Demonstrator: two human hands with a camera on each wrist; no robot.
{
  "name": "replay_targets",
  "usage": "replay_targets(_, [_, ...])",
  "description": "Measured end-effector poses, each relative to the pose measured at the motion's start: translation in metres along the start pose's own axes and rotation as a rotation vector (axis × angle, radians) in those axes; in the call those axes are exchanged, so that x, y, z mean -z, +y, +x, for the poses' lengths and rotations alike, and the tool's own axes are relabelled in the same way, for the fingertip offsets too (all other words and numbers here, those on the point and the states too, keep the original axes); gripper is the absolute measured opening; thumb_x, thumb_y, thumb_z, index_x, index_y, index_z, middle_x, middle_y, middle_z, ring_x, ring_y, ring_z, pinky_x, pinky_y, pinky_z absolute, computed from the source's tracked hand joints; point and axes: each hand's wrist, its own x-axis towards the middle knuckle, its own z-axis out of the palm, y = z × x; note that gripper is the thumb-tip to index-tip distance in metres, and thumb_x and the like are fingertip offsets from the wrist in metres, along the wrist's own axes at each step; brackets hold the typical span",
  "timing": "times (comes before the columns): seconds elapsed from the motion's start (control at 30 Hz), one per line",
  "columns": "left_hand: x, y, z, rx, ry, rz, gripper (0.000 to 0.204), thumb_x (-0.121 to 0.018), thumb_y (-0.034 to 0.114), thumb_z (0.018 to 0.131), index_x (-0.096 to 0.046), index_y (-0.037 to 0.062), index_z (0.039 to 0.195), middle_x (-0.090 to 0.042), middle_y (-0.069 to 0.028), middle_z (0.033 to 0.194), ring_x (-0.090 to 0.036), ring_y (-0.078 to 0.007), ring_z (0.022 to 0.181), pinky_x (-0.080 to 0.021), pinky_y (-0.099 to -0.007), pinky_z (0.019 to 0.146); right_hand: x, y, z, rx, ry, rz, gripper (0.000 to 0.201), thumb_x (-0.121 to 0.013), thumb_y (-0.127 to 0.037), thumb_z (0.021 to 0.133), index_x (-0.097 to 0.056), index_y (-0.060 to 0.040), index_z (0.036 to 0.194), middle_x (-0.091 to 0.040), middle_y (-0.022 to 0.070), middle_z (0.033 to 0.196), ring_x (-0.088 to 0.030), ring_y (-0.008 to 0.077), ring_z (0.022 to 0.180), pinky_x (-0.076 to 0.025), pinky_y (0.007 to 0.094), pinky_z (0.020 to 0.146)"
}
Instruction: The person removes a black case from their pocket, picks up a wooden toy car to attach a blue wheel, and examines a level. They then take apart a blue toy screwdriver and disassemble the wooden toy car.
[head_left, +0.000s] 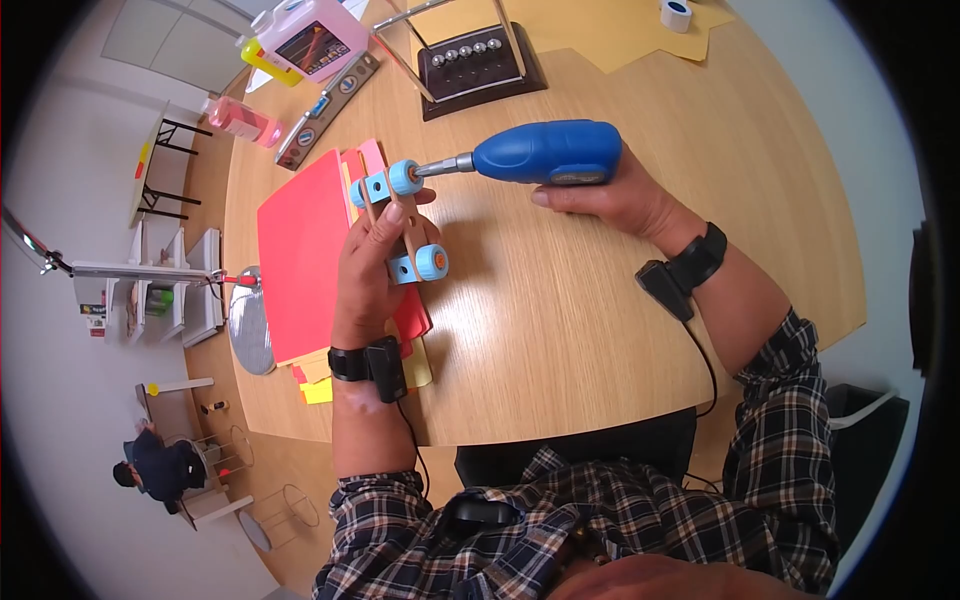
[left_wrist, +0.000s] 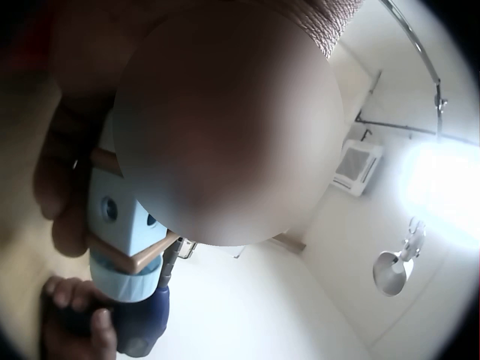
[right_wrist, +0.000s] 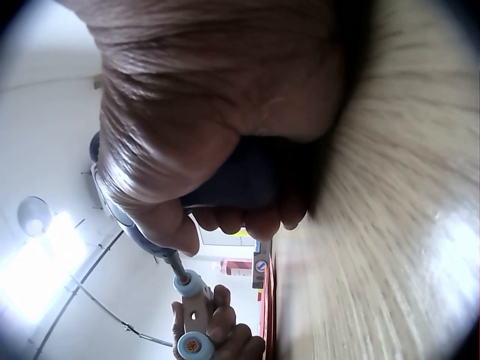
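My left hand (head_left: 372,252) grips a small toy car (head_left: 412,222) with light blue wheels, blue blocks and tan side strips, its thumb lying along one strip. An orange screw head sits in the centre of each visible wheel (head_left: 433,262). In my right hand (head_left: 625,200) is a blue electric screwdriver (head_left: 545,152), held level with the thumb along its underside. Its metal bit (head_left: 440,166) meets the hub of the car's far wheel. The right wrist view shows the bit at that wheel (right_wrist: 188,283) too. Much of the left wrist view is blurred by something close.
Red folders (head_left: 305,260) lie under and left of my left hand. A spirit level (head_left: 326,110), pink bottle (head_left: 245,122) and pink jug (head_left: 312,40) stand farther back. Beyond the screwdriver is a Newton's cradle (head_left: 480,85). A tape roll (head_left: 676,14) lies far right. Another person (head_left: 165,465) sits across the room.
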Motion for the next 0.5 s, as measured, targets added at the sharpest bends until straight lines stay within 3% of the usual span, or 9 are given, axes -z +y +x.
replay_targets(0.1, [-0.0013, 0.0001, 0.0006, -0.045, 0.008, 0.042, 0.056, -0.064, 0.045, 0.108, -0.063, -0.0026, 0.138, -0.071, -0.0097, 0.087, -0.068, -0.0145, 0.079, -0.053, -0.0302, 0.073, -0.0016, 0.0018, 0.0007, 0.088, 0.015, -0.027, 0.041, -0.093, -0.016, 0.086, -0.074, -0.0038, 0.12, -0.075, 0.0015, 0.1, -0.07, 0.0114, 0.095, -0.059, 0.0299, 0.086])
replay_targets(0.2, [-0.0015, -0.0005, 0.0001, -0.1, 0.032, 0.122, 0.052, -0.065, 0.043, 0.11, -0.063, -0.0017, 0.136, -0.071, -0.0083, 0.089, -0.068, -0.0143, 0.08, -0.053, -0.03, 0.074, -0.0001, 0.001, 0.001, 0.095, 0.008, -0.013, 0.039, -0.093, -0.015, 0.087, -0.075, -0.0044, 0.12, -0.075, 0.0011, 0.099, -0.07, 0.0106, 0.088, -0.059, 0.0284, 0.079])
replay_targets(0.27, [-0.0014, -0.0006, -0.0008, -0.121, 0.037, 0.152, 0.048, -0.064, 0.041, 0.111, -0.064, -0.0009, 0.135, -0.072, -0.0072, 0.09, -0.068, -0.0139, 0.081, -0.054, -0.0297, 0.076, 0.0003, -0.0041, 0.0, -0.095, -0.02, 0.134, 0.036, -0.092, -0.012, 0.087, -0.075, -0.0053, 0.118, -0.074, 0.0007, 0.096, -0.068, 0.0096, 0.079, -0.058, 0.0267, 0.07])
replay_targets(0.37, [-0.0018, -0.0003, -0.0005, -0.133, 0.028, 0.152, 0.047, -0.065, 0.04, 0.111, -0.064, -0.0006, 0.134, -0.072, -0.0069, 0.091, -0.068, -0.0131, 0.082, -0.054, -0.0297, 0.075, -0.0006, -0.0026, 0.0012, -0.099, -0.008, 0.152, 0.034, -0.092, -0.01, 0.087, -0.075, -0.0059, 0.117, -0.074, 0.0003, 0.094, -0.067, 0.0086, 0.073, -0.056, 0.0253, 0.064])
replay_targets(0.5, [-0.0012, -0.0021, 0.0009, -0.084, 0.005, 0.044, 0.048, -0.065, 0.04, 0.111, -0.064, -0.0005, 0.135, -0.071, -0.0067, 0.09, -0.068, -0.0131, 0.082, -0.053, -0.0295, 0.076, -0.0018, -0.0045, 0.0, -0.098, -0.007, 0.127, 0.033, -0.092, -0.01, 0.087, -0.075, -0.0057, 0.116, -0.074, 0.0002, 0.094, -0.067, 0.0085, 0.075, -0.057, 0.026, 0.066])
